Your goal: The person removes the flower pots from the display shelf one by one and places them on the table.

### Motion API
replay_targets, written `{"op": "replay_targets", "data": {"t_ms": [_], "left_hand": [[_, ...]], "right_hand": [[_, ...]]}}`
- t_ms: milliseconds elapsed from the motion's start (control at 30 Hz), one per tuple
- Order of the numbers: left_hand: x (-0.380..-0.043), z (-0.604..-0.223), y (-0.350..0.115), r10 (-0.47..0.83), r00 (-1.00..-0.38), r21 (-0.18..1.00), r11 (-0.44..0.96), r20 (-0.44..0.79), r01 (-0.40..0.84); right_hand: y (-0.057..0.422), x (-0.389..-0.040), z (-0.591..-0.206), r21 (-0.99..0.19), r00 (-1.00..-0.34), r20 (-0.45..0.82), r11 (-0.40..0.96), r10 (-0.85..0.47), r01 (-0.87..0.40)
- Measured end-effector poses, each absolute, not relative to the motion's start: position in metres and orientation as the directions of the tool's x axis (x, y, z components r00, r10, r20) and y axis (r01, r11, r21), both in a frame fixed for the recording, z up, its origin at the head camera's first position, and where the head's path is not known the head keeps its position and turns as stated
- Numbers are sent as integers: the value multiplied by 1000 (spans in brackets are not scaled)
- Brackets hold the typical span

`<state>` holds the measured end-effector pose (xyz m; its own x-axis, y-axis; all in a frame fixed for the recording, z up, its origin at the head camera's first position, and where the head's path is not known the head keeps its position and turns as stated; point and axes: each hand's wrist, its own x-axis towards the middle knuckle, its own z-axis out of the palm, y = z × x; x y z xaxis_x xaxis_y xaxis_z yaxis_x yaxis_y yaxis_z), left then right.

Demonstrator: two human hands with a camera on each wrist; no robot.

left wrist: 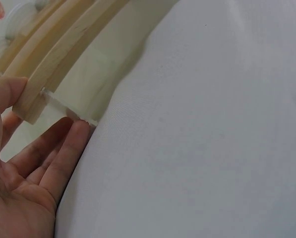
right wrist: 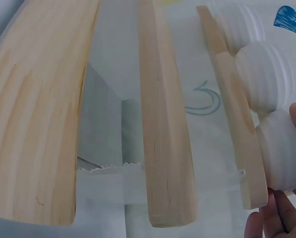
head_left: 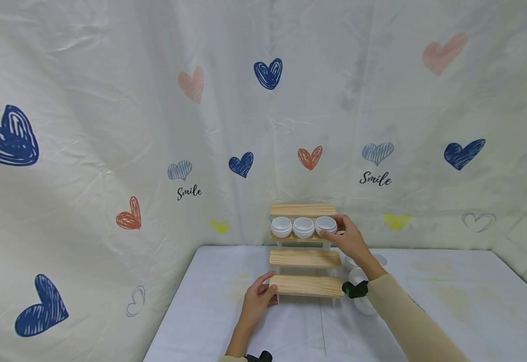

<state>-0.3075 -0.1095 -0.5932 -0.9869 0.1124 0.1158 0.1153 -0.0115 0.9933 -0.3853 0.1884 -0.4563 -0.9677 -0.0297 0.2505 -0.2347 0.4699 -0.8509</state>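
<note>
A tiered wooden display stand (head_left: 305, 258) with clear supports stands on the table near the back wall. Three small white bowls (head_left: 303, 228) sit side by side on its second shelf from the top. At the right end of that row, my right hand (head_left: 349, 241) holds the rightmost bowl (right wrist: 281, 151) between thumb and fingers, against the shelf. Down at the left end of the lowest shelf, my left hand (head_left: 257, 300) grips the board, its thumb (left wrist: 11, 91) on the wood and other fingers below, near the clear support (left wrist: 63, 105).
More white bowls (head_left: 357, 275) stand on the table right of the stand, partly hidden by my right forearm. A white cloth (head_left: 426, 311) covers the table. Behind it hangs a white curtain (head_left: 336, 100) printed with hearts.
</note>
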Motion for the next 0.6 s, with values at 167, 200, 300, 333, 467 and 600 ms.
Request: {"op": "replay_targets", "data": {"t_ms": [167, 200, 300, 333, 467, 600], "left_hand": [[-307, -593, -109, 106, -987, 992, -15, 122, 122], [-307, -593, -109, 105, -987, 992, -14, 124, 123], [-307, -593, -109, 102, -987, 992, -9, 127, 127], [-307, -593, -109, 102, -987, 992, -9, 126, 126], [-307, -592, -109, 105, -987, 993, -8, 121, 121], [-307, -592, -109, 106, -987, 993, -11, 120, 119]], "right_hand": [[188, -385, -458, -858, -969, 244, 461, -27, -228], [188, -385, -458, -858, -970, 243, 460, -26, -227], [187, -385, -459, -861, -970, 244, 456, -24, -227], [187, -385, -459, -861, -969, 246, 454, -22, -229], [187, -383, -459, -868, -969, 246, 441, -19, -229], [188, -381, -460, -876, -970, 241, 426, -21, -227]]}}
